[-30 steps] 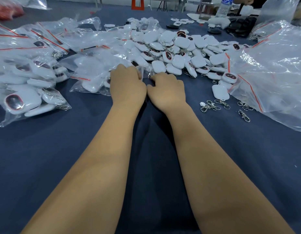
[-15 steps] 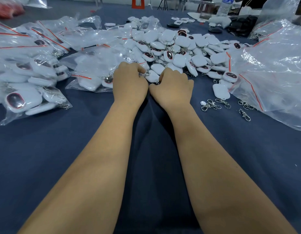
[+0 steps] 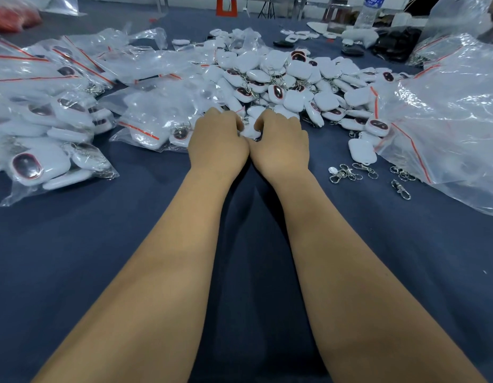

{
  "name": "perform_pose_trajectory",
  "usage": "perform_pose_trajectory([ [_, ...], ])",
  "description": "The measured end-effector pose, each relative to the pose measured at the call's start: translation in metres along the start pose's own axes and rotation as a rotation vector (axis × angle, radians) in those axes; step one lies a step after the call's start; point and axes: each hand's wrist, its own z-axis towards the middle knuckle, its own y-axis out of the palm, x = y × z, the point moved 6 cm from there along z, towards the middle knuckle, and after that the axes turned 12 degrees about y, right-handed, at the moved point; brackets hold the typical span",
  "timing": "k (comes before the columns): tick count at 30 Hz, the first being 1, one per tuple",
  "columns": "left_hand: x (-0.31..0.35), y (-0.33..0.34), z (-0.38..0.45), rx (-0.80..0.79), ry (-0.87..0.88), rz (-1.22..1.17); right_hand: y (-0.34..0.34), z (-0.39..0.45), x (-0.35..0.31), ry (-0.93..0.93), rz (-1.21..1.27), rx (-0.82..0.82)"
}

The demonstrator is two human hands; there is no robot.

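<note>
The left hand (image 3: 219, 142) and right hand (image 3: 279, 142) curl over the white key fob (image 3: 250, 131) they hold, hiding most of it and their fingertips. The top edge cuts off the water bottle (image 3: 368, 12), the right edge the plastic bag (image 3: 460, 106).

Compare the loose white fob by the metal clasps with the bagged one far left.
The loose white plastic fob lies bare on blue cloth; the bagged white plastic fob sits in a clear bag. The loose one shows plain white, the bagged one a dark oval. Both are rounded.
</note>
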Motion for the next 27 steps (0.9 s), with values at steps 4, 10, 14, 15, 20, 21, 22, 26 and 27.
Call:
perform_pose_trajectory([
  [4,0.005,0.001,0.0,-0.032,0.022,0.095,-0.001,-0.001,-0.001,-0.015,0.039,-0.014],
  [10,0.011,0.002,-0.001,-0.043,0.047,0.161,-0.003,0.0,-0.002,-0.003,-0.015,0.007],
  [14,0.007,0.001,-0.001,-0.038,0.006,0.143,-0.007,-0.002,0.002,0.071,0.108,-0.017],
  [15,0.004,0.001,-0.001,-0.03,-0.018,0.134,-0.007,-0.002,0.002,0.078,0.108,-0.015],
  [20,-0.008,-0.006,-0.002,0.022,-0.081,0.176,0.0,-0.004,-0.004,-0.002,0.02,-0.03],
  [21,-0.009,-0.005,-0.001,0.01,-0.08,0.182,0.002,-0.005,-0.005,-0.031,0.004,-0.035],
  [22,-0.01,-0.004,-0.001,-0.004,-0.075,0.185,0.003,-0.005,-0.006,-0.052,-0.01,-0.041],
  [26,-0.008,-0.003,-0.001,-0.027,-0.039,0.164,0.005,-0.004,-0.006,-0.068,-0.007,-0.06],
  [27,-0.007,-0.003,-0.001,-0.025,-0.037,0.152,0.004,-0.003,-0.005,-0.063,0.012,-0.06],
])
